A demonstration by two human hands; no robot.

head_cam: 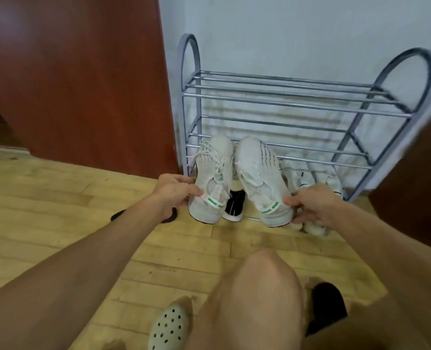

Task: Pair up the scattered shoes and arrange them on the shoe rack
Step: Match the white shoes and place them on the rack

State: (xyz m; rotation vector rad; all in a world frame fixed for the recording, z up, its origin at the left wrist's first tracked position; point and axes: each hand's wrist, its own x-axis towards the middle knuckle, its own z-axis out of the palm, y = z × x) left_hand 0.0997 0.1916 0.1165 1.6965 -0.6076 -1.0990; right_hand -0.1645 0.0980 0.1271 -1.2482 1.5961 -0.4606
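Observation:
A grey metal shoe rack stands against the white wall. My left hand grips the heel of one white knit sneaker with a green heel tab. My right hand grips the heel of the matching white sneaker. Both sneakers point toes-first at the rack's middle tier, side by side and tilted up. A black shoe with a white sole lies on the lowest level between them. Another white pair sits low in the rack at the right, partly hidden by my right hand.
A red-brown door stands left of the rack. A dark slipper lies on the wooden floor under my left wrist. My knee is in the foreground, with a white perforated clog and a black shoe beside it.

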